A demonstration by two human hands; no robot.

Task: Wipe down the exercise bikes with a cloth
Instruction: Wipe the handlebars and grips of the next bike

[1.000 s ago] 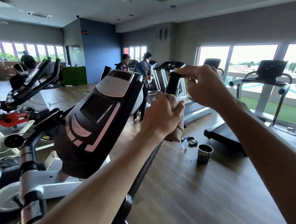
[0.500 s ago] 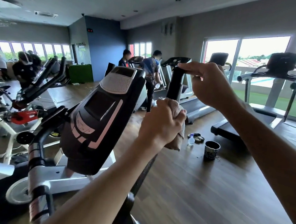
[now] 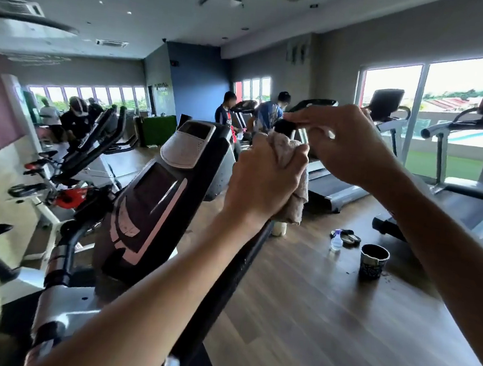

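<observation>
Daylight from windows point(image 3: 461, 94) at right, blown out white; far window row point(image 3: 95, 93) also overexposed. Interior dim, ceiling point(image 3: 161, 21) grey, console point(image 3: 156, 198) dark. Floor point(image 3: 311, 307) carries soft sheen. Motion blur throughout, strongest at left edge. Wide-angle bending at borders.

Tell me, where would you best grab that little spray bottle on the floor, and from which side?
Take the spray bottle by its clear body, below the trigger head. It stands upright on the floor, so a hand coming down from above and from the near side should close round it easily. The cup stands apart to its right, so that side is less open.
</observation>
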